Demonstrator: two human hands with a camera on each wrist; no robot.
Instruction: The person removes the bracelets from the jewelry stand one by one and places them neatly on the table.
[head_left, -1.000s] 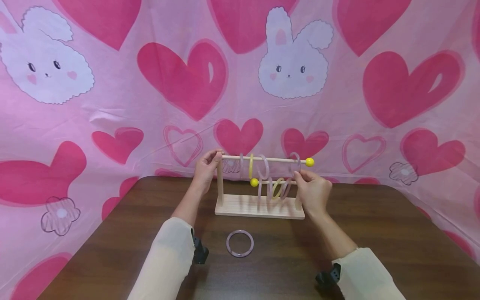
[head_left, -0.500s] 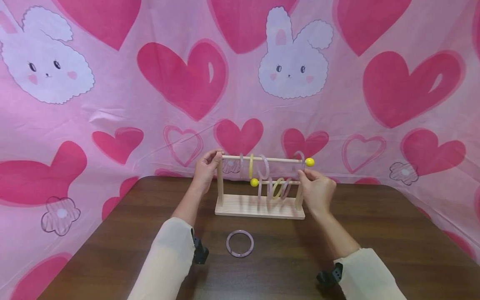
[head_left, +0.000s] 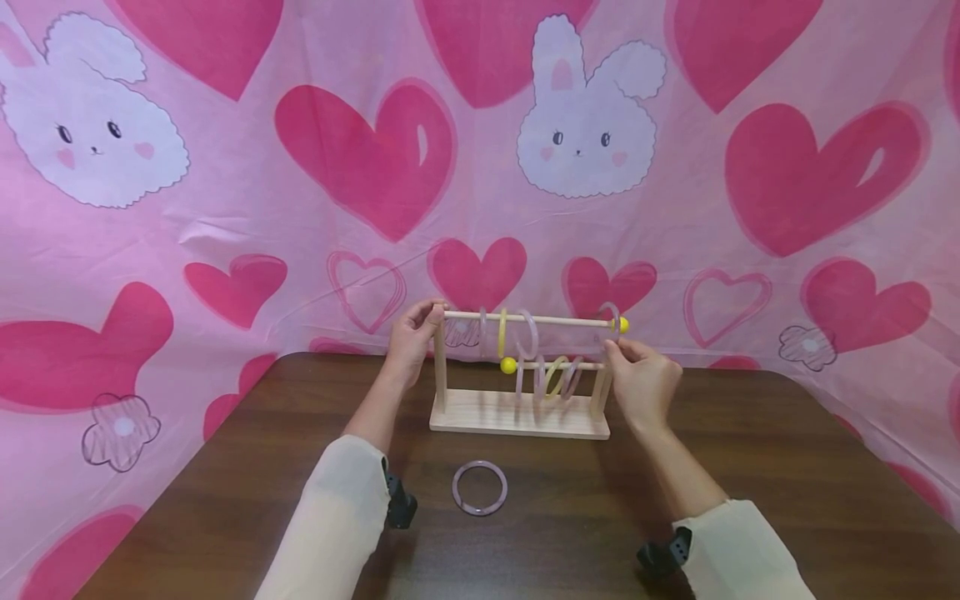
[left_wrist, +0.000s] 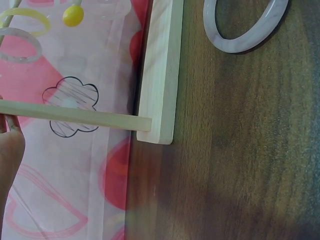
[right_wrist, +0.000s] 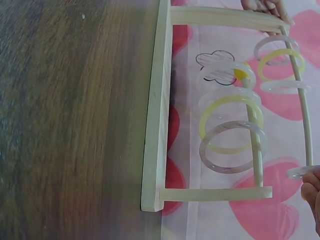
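My left hand [head_left: 408, 343] grips the top of the tall left post [head_left: 440, 362] of a wooden bangle stand [head_left: 487, 423]. At the far end of its upper rod [head_left: 558, 320], my right hand [head_left: 643, 385] pinches a pale purple bangle [head_left: 617, 317] between thumb and fingers. That bangle hangs around the rod's end, overlapping the yellow ball [head_left: 624, 325]. Farther left on this rod hang a yellow bangle [head_left: 502, 333] and two pale purple ones. The lower rod carries a yellow bangle [right_wrist: 205, 120] and several purplish or clear ones, including a marbled bangle [right_wrist: 202, 150].
A loose purple bangle [head_left: 480, 510] lies flat on the brown wooden table [head_left: 300, 533], in front of the stand. A second yellow ball [head_left: 508, 365] caps the lower rod's left end. Behind the table hangs a pink cloth [head_left: 480, 192] with hearts and rabbits.
My right hand has slid the pinched bangle rightward along the upper rod, up to the yellow ball. My left hand, the stand and the loose bangle have stayed put.
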